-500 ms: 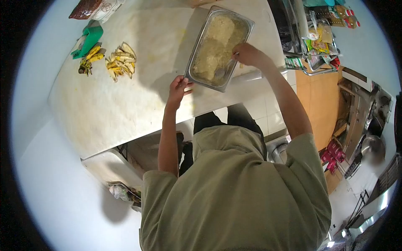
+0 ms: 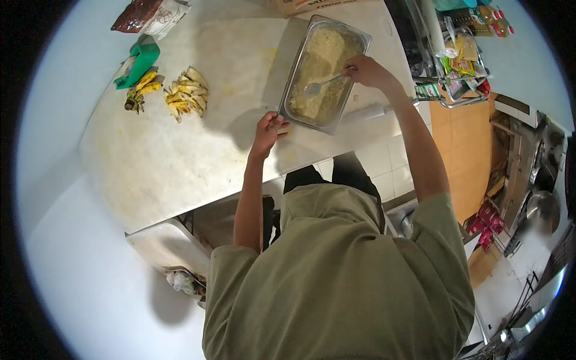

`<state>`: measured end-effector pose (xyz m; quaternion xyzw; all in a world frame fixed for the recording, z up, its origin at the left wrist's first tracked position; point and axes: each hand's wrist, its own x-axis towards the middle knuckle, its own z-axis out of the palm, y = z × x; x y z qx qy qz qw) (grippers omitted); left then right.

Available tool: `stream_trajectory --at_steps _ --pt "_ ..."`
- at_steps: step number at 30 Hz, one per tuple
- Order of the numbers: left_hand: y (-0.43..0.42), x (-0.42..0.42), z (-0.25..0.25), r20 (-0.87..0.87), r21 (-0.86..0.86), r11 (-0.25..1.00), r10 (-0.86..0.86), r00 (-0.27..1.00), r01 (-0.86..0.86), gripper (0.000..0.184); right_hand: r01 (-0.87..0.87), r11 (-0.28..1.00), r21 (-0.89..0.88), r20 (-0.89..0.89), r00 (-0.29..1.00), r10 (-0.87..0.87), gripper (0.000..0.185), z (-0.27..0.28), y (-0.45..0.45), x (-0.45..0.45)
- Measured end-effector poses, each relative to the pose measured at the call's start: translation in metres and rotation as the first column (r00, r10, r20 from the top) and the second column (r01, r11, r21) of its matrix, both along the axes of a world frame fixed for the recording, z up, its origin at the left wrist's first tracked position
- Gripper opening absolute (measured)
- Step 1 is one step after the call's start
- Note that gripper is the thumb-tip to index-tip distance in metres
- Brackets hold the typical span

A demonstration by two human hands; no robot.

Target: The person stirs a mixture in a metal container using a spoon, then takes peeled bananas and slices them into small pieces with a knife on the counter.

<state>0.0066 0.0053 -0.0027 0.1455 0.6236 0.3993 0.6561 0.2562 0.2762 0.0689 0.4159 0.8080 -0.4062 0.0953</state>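
Head view: a rectangular, shiny metal pan [image 2: 295, 67] of lumpy, pale-yellow mash [image 2: 324, 47] sits on the smooth, stained bench [image 2: 174, 153], its near-left corner gripped by the left hand [image 2: 267, 133]. Over the pan's right rim, the right hand [image 2: 364, 71] grasps a round-bowled spoon [image 2: 313, 89]; limp banana peels [image 2: 187, 94] lie left of the pan.
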Motion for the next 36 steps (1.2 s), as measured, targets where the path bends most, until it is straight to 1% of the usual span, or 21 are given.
stream_trajectory --at_steps 1,2,5,8,9,12,13,14,16,19,22,23,26,27,30,31,34,35,36 --pt "0.001 -0.001 0.001 0.007 -0.007 1.0 -0.003 1.0 0.003 0.027 -0.04 0.995 0.091 -0.061 0.997 0.045 0.025 -0.026 0.003 0.004" --pt "0.002 -0.002 0.001 0.012 -0.014 1.0 -0.002 1.0 0.002 0.027 -0.077 0.98 0.184 -0.117 0.988 0.1 0.026 -0.041 0.005 0.008" --pt "-0.001 -0.003 -0.005 0.024 0.013 0.999 -0.046 0.999 0.046 0.027 0.178 0.967 0.182 -0.051 0.984 -0.171 0.027 -0.035 0.01 0.011" --pt "-0.004 -0.001 -0.006 0.034 0.038 0.999 -0.036 0.999 0.035 0.026 0.285 0.958 0.038 -0.025 0.959 -0.284 0.024 0.004 -0.011 -0.001" --pt "-0.003 -0.002 -0.005 0.031 0.048 0.997 -0.055 0.998 0.053 0.025 0.181 0.983 0.013 -0.077 0.981 -0.179 0.023 -0.005 -0.015 0.0" --pt "-0.001 -0.005 -0.001 0.011 0.037 0.997 -0.07 0.997 0.069 0.025 0.151 0.981 0.123 -0.024 0.989 -0.149 0.025 -0.02 -0.016 0.005" --pt "-0.002 -0.004 -0.002 0.013 0.043 0.997 -0.06 0.998 0.059 0.024 0.227 0.964 0.14 0.036 0.972 -0.234 0.027 -0.016 -0.011 0.006" --pt "-0.002 -0.002 -0.004 0.014 0.049 0.997 -0.052 0.999 0.051 0.024 0.3 0.944 0.136 -0.034 0.954 -0.298 0.029 -0.03 -0.002 0.018" --pt "-0.003 -0.003 -0.007 0.021 0.055 0.998 -0.044 0.999 0.043 0.024 0.444 0.894 0.052 -0.025 0.896 -0.443 0.031 -0.014 -0.001 0.016" --pt "-0.003 -0.002 -0.008 0.038 0.056 0.997 -0.052 0.998 0.05 0.023 0.297 0.946 0.13 -0.101 0.953 -0.285 0.031 -0.019 -0.019 0.011" --pt "-0.002 -0.004 -0.007 0.036 0.051 0.996 -0.07 0.997 0.068 0.022 0.371 0.906 0.204 -0.129 0.927 -0.351 0.029 -0.03 -0.017 0.013" --pt "-0.002 -0.005 -0.007 0.03 0.046 0.997 -0.067 0.997 0.065 0.022 0.416 0.9 0.129 -0.059 0.909 -0.412 0.027 -0.028 -0.006 0.017" --pt "-0.003 -0.006 -0.01 0.026 0.048 0.996 -0.07 0.997 0.069 0.023 0.547 0.82 0.169 -0.179 0.835 -0.52 0.026 -0.034 -0.011 0.015" --pt "-0.003 -0.005 -0.01 0.03 0.054 0.996 -0.075 0.997 0.073 0.023 0.498 0.855 0.146 -0.179 0.863 -0.472 0.026 -0.031 -0.018 0.011" --pt "-0.003 -0.005 -0.008 0.038 0.069 0.995 -0.07 0.997 0.068 0.024 0.353 0.883 0.308 -0.13 0.936 -0.328 0.027 -0.019 -0.023 0.004" --pt "-0.003 -0.004 -0.008 0.031 0.064 0.996 -0.063 0.998 0.061 0.024 0.436 0.858 0.274 -0.237 0.895 -0.379 0.026 -0.024 -0.017 0.011" --pt "-0.003 -0.005 -0.006 0.016 0.056 0.997 -0.047 0.999 0.046 0.025 0.553 0.771 0.316 -0.103 0.828 -0.551 0.025 -0.006 0.0 0.018" --pt "-0.003 -0.004 -0.005 0.023 0.057 0.997 -0.045 0.999 0.043 0.025 0.595 0.724 0.349 -0.167 0.8 -0.577 0.025 0.0 -0.001 0.019" --pt "-0.003 -0.003 -0.006 0.032 0.057 0.997 -0.044 0.999 0.042 0.025 0.592 0.719 0.365 -0.175 0.802 -0.571 0.025 0.002 -0.002 0.018"
